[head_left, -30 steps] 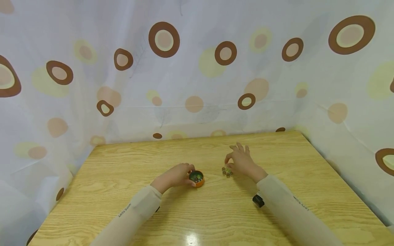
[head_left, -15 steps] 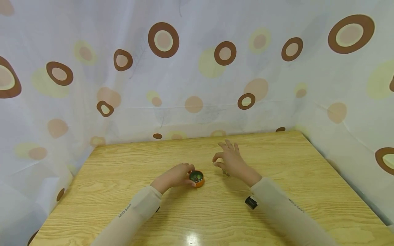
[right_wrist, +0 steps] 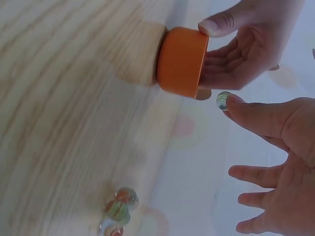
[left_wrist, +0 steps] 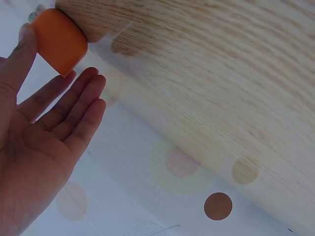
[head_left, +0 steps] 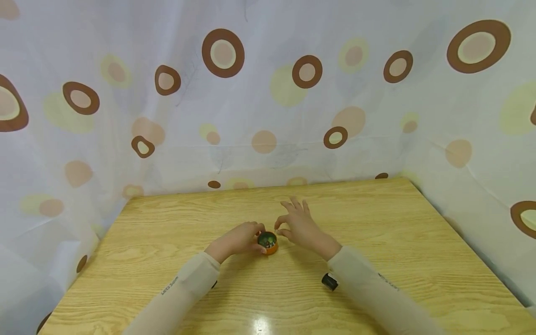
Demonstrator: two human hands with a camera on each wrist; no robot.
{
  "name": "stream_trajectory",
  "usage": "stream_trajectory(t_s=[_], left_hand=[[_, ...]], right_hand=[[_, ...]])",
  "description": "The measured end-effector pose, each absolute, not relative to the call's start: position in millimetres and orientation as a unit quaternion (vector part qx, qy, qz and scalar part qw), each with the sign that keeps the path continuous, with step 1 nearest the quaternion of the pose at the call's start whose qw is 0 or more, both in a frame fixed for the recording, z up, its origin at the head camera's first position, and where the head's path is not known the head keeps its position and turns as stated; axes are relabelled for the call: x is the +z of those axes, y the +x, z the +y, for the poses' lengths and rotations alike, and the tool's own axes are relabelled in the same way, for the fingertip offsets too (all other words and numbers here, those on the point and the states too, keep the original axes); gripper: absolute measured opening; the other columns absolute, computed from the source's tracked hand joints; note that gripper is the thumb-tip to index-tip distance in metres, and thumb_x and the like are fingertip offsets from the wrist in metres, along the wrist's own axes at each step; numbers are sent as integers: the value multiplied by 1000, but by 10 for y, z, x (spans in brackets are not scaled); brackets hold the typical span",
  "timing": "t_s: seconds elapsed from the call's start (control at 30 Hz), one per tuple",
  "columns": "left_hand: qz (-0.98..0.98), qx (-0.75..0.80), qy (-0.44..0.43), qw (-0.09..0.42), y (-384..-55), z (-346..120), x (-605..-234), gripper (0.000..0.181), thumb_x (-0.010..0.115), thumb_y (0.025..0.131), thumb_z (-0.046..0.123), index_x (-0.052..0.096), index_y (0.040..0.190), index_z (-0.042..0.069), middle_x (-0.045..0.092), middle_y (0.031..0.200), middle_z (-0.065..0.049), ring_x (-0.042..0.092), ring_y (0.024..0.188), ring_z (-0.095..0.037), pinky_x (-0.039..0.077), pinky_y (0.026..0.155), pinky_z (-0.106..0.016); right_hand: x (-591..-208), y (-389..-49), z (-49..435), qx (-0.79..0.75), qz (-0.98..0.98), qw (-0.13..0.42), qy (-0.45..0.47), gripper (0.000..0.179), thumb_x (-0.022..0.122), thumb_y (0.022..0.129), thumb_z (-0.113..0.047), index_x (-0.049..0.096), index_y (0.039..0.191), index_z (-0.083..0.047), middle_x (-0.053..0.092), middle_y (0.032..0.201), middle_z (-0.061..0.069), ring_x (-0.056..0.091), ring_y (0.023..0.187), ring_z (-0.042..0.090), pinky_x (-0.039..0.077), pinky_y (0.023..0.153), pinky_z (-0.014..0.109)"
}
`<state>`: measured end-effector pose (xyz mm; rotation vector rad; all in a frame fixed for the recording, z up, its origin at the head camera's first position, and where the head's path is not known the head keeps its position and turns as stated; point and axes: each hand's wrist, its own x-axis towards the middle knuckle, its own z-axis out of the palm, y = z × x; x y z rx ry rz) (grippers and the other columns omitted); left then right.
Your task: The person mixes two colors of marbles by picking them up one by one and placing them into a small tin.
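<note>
A small orange bowl [head_left: 271, 250], dark inside with several marbles, stands upright on the wooden table. My left hand [head_left: 237, 239] holds its rim between thumb and fingers; the left wrist view shows the bowl's orange side [left_wrist: 60, 43] against the thumb. Just right of the bowl is my right hand [head_left: 304, 231]. Between its thumb and forefinger it pinches a clear glass marble [right_wrist: 223, 101] with a green swirl, near the bowl's rim and apart from it. The other right fingers are spread. Several loose marbles [right_wrist: 118, 212] lie on the table, hidden in the head view by the right hand.
The wood-grain table [head_left: 176, 218] reaches back to a white sheet [head_left: 268, 93] with brown and yellow circles, which also rises at both sides. A small black device [head_left: 329, 281] hangs under the right sleeve.
My right hand has lifted a marble from the loose group and carried it left to beside the bowl. The left hand and the bowl have stayed in place.
</note>
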<state>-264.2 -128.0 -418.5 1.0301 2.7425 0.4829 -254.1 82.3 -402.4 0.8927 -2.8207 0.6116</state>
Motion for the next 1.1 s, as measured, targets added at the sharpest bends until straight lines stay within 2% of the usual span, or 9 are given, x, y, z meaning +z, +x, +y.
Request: stream_trajectory(t_s=[0.27, 0.57, 1.1], left_hand=[[919, 160, 351, 85, -2658, -1282, -4185, 41, 75, 83, 29, 61, 110, 1, 64, 100, -11, 61, 89, -23, 51, 79, -35], [918, 169, 347, 90, -2638, -1284, -4175, 41, 75, 83, 28, 60, 110, 1, 64, 100, -11, 61, 89, -23, 51, 78, -35], [921, 162, 343, 87, -2629, -1285, -4176, 42, 75, 82, 29, 60, 110, 2, 63, 101, -12, 61, 90, -25, 51, 79, -37]], right_hand=[[-4056, -2498, 695, 216, -924, 41, 312, 11, 76, 82, -16, 74, 93, -14, 40, 143, 27, 19, 139, 51, 9, 106, 70], [-4063, -2503, 695, 210, -926, 44, 310, 15, 76, 82, -17, 75, 97, -14, 40, 144, 25, 20, 139, 49, 9, 107, 69], [-4012, -2577, 897, 195, -932, 77, 297, 12, 74, 84, -19, 75, 95, -15, 41, 144, 25, 22, 138, 50, 11, 106, 70]])
